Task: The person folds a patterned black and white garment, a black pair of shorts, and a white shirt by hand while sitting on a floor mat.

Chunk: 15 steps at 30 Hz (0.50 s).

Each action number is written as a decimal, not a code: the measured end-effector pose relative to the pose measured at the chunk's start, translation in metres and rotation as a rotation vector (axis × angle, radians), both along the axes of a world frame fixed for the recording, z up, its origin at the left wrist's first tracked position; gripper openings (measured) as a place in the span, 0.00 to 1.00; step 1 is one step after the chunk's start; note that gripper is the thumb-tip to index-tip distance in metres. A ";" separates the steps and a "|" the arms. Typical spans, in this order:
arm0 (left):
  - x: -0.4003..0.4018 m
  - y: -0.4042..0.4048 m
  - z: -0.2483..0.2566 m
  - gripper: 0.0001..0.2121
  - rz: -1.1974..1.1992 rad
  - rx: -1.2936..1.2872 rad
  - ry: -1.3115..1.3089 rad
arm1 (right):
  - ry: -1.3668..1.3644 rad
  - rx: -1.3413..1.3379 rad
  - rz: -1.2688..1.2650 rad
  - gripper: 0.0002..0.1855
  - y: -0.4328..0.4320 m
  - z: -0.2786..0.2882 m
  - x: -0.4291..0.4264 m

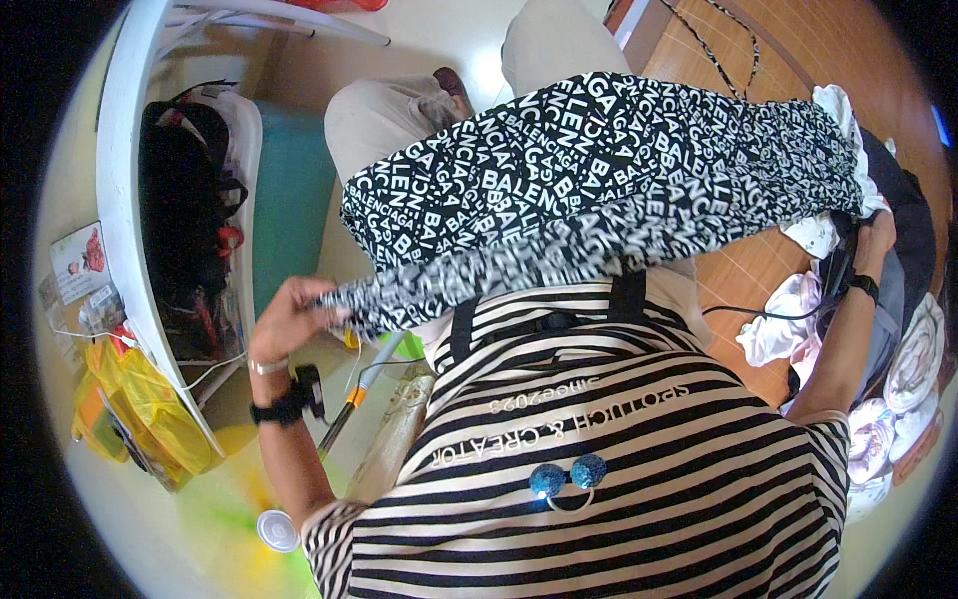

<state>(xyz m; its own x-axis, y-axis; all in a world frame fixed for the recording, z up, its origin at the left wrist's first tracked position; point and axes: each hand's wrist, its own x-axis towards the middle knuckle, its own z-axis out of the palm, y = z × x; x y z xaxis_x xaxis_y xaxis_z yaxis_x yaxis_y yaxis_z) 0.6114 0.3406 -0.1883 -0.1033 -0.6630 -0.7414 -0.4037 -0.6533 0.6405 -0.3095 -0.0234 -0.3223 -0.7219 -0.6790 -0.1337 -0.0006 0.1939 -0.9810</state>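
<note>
A long piece of black fabric covered in white lettering stretches across my lap, drawn out between my hands. What kind of garment or cover it is, I cannot tell. My left hand grips its near left corner; that hand is slightly blurred. At the far right end the cloth narrows to a gathered white edge. My right hand holds it there, its fingers partly hidden behind the fabric. Along the near side, the cloth folds over into a loose, blurred band.
To my right, rolled pale clothes and a dark bag lie on a wooden surface, with a patterned cord beyond. At left stand a white table, a teal bin and yellow plastic bags.
</note>
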 end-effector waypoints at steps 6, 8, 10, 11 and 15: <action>0.058 0.007 -0.133 0.16 -0.045 0.060 -0.229 | 0.017 -0.007 -0.006 0.13 -0.001 0.044 0.022; 0.050 -0.017 -0.131 0.18 -0.166 -0.161 -0.324 | 0.071 0.034 0.010 0.13 0.002 0.051 -0.011; 0.033 -0.017 -0.104 0.20 -0.286 -0.355 -0.708 | 0.276 0.100 0.132 0.16 0.009 0.059 0.052; 0.024 -0.035 -0.091 0.18 -0.355 -0.393 -0.944 | 0.378 0.092 0.145 0.16 0.014 0.065 0.040; -0.056 -0.100 -0.022 0.12 -0.168 -0.811 -0.820 | 0.789 0.077 0.143 0.13 0.014 0.071 0.047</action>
